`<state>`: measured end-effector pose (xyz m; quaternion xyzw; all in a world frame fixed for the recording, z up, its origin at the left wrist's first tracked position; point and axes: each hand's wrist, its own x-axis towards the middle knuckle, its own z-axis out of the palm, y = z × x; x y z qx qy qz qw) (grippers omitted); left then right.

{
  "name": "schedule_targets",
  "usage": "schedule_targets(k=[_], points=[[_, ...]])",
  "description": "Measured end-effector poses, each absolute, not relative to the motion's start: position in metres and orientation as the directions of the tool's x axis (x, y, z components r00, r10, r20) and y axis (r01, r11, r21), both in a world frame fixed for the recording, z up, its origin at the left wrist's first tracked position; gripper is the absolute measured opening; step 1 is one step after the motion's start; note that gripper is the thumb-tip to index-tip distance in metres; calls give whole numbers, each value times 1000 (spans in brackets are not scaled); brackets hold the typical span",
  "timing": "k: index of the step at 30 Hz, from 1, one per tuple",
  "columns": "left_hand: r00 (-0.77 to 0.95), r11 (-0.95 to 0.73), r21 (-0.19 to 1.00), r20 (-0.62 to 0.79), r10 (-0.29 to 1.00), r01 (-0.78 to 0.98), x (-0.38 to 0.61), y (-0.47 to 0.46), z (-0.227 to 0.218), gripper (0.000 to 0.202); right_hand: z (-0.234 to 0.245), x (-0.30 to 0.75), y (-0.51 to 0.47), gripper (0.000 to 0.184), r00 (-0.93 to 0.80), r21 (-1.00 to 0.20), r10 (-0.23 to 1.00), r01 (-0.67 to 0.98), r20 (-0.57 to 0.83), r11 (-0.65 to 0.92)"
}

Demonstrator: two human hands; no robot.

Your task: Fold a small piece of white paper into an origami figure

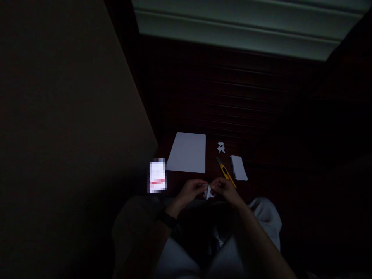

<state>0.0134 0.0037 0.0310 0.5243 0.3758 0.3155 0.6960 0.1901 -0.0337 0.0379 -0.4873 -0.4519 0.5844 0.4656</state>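
In dim light, my left hand (190, 192) and my right hand (225, 190) meet over my lap, both pinching a small folded white paper piece (208, 192) between their fingertips. A dark band sits on my left wrist. Just beyond the hands, a yellow utility knife (226, 173) lies on the dark wooden floor, angled away from me. A white sheet of paper (187, 152) lies flat behind my left hand. A smaller white paper strip (238, 167) lies to the right of the knife.
A small folded white paper shape (221, 147) rests further back on the floor. A bright blurred card (157, 176) lies at the left of the sheet. A plain wall (66, 116) fills the left side. Pale slatted panels (247, 27) run across the top.
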Motion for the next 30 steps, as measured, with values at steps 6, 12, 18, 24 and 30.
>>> schedule_targets(k=[6, 12, 18, 24, 30], points=[[469, 194, 978, -134, 873, -82, 16, 3, 29, 30, 36, 186, -36, 29, -31, -965, 979, -165, -202, -204], [411, 220, 972, -169, 896, -82, 17, 2, 31, 35, 38, 181, -39, 31, 18, -957, 975, -193, -223, -216], [410, 244, 963, -180, 894, -110, 15, 1, 30, 35, 41, 177, -40, 31, 18, -939, 967, -245, -254, -242], [333, 181, 976, -132, 934, -121, 19, 0, 21, 28, 24, 169, -38, 31, 169, -964, 970, -229, -176, -136], [236, 224, 971, -200, 951, -79, 27, -2, 12, 28, 19, 160, -40, 28, 251, -987, 962, -142, -102, -68]])
